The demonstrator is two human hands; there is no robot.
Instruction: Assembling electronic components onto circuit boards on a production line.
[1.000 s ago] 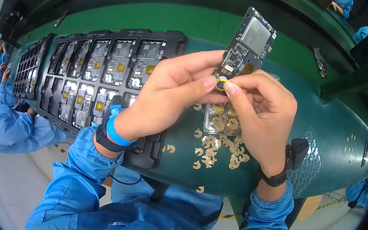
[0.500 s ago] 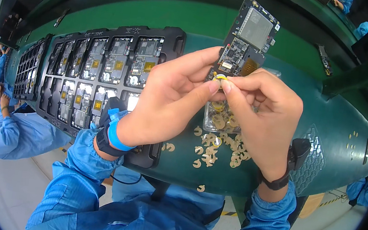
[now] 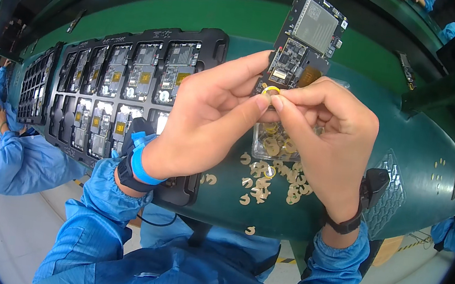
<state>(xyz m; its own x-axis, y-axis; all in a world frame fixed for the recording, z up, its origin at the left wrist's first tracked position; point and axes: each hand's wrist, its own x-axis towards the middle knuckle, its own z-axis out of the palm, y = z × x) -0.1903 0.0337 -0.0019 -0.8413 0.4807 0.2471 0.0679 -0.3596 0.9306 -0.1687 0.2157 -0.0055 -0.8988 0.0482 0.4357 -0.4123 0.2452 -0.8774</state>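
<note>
My left hand [image 3: 212,103] is closed on the lower end of a long dark circuit board [image 3: 289,62], which points up and away with its silver shielded module at the far end. A small round coin cell [image 3: 271,90] with a yellow rim sits at the board's near end, between my two thumb tips. My right hand [image 3: 327,117] pinches at this coin cell with thumb and forefinger, its other fingers curled behind. The fingertips partly cover the cell, so its exact seating cannot be seen. Below my hands, a clear plastic box [image 3: 260,153] holds several round yellowish pieces.
Several beige notched discs [image 3: 294,193] lie scattered on the green table [image 3: 220,201]. A black tray [image 3: 213,55] of circuit boards stands at the left, another tray [image 3: 34,87] beyond it. A clear blister sheet [image 3: 385,195] lies at right. A co-worker in blue [image 3: 23,165] is at far left.
The circuit board has shifted slightly up and away. The coin cell has turned a little between my fingertips, so its yellow rim shows more along the top. Both hands keep their grip.
</note>
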